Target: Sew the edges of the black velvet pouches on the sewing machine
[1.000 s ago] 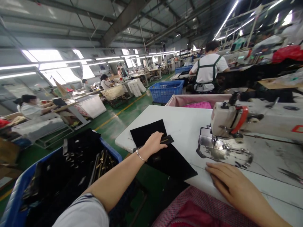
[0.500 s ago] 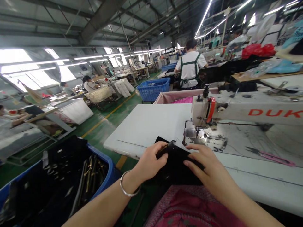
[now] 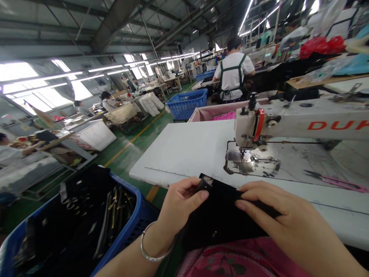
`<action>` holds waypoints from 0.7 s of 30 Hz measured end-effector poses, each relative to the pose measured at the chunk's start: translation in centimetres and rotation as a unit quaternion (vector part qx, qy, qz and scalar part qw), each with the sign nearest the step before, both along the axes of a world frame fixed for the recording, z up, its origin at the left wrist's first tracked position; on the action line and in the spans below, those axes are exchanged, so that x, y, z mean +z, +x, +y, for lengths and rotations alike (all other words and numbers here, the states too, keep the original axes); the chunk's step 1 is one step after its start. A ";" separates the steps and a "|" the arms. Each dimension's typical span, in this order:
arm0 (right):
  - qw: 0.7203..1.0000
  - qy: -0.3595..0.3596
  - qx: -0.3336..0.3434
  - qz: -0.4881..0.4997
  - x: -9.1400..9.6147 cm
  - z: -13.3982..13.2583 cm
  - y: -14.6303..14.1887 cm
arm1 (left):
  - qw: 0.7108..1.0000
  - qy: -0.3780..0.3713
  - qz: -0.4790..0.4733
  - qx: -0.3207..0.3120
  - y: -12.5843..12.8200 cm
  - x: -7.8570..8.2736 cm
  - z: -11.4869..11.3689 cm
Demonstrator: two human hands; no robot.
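Between my hands a piece of black fabric [image 3: 221, 211] hangs over the front edge of the sewing table and above my lap. My left hand [image 3: 184, 200] pinches its upper left corner, where a dark folded or rolled end shows by the thumb. With thumb and fingertips, my right hand [image 3: 268, 204] grips the upper right edge of the same fabric. A small shiny spot lies low on the cloth. Just beyond my hands stands the sewing machine [image 3: 256, 127], its needle area apart from the fabric.
Pink-handled thread snips [image 3: 343, 182] lie on the white table [image 3: 184, 146] at right. A blue basket [image 3: 138, 200] holding black pieces with gold zippers stands at lower left. Another blue basket [image 3: 187, 102] is on the floor ahead, near a seated person [image 3: 234, 73].
My right hand has shifted right along the fabric edge, and my hands are farther apart. The black fabric is now spread wider and flatter. The view has tilted slightly.
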State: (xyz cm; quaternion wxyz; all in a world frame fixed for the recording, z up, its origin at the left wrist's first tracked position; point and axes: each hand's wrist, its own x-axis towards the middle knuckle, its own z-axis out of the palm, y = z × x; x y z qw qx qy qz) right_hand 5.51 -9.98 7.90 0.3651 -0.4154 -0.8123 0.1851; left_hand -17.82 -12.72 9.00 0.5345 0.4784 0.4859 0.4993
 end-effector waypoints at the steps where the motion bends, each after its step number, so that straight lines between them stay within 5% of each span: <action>1: 1.000 0.001 0.002 -0.001 0.1 -0.1 0.0 | 1.000 0.004 0.005 0.003 0.1 0.0 -0.1; 17: 1.000 -0.019 -0.003 0.000 -0.1 0.1 0.3 | 0.999 -0.008 -0.032 0.020 0.9 -1.2 0.0; 21: 0.995 -0.098 -0.014 -0.005 0.4 -0.6 -0.3 | 0.997 -0.024 0.076 0.022 -0.5 1.5 0.6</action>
